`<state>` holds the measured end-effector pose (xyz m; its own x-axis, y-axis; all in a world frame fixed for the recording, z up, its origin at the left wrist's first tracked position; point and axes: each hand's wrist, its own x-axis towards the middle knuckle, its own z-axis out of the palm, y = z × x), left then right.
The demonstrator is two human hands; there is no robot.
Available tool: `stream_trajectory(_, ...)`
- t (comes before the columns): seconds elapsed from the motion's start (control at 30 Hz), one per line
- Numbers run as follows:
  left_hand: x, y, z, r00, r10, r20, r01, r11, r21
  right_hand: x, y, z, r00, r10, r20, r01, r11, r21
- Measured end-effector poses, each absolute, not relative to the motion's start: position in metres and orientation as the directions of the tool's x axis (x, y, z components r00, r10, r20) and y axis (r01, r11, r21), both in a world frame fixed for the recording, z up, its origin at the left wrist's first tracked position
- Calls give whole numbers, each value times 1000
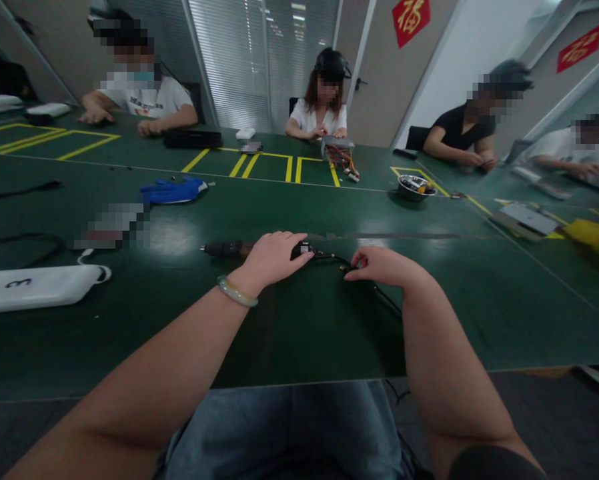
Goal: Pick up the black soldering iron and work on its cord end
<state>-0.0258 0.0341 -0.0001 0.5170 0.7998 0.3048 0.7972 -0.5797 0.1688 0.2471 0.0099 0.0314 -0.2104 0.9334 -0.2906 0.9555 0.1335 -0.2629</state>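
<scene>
The left hand (277, 260) grips a black tool (224, 249) lying parallel to the near edge of the table (309, 340), set back from it, tip pointing left. The right hand (379, 265) pinches its cord (387, 300), which slants toward that edge. Bare green surface separates tool from edge; leftward, a white case (39, 288) sits nearer it.

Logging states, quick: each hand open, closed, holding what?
Left hand: laid over the dark cylindrical tool; grip can't be told.
Right hand: closed, pinching the thin black cable.
</scene>
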Motion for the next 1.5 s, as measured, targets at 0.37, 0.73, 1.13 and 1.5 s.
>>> stream_trajectory(0.37, -25, 15, 14, 628, 726, 280, 705, -683, 193, 233, 9, 25, -194, 934, -301, 966, 128, -225)
stream_trajectory(0.73, -19, 22, 3, 665, 702, 254, 682, -710, 174, 222, 3, 33, -200, 926, -319, 934, 82, -348)
stream_trajectory(1.13, -30, 50, -4, 590, 728, 350, 733, -664, 147, 201, 24, 7, 117, 952, 282, 847, 53, -529)
stream_trajectory(1.5, -31, 46, 0, 668, 668, 327, 671, -731, 123, 199, 13, 9, -136, 977, -162, 791, 8, -612)
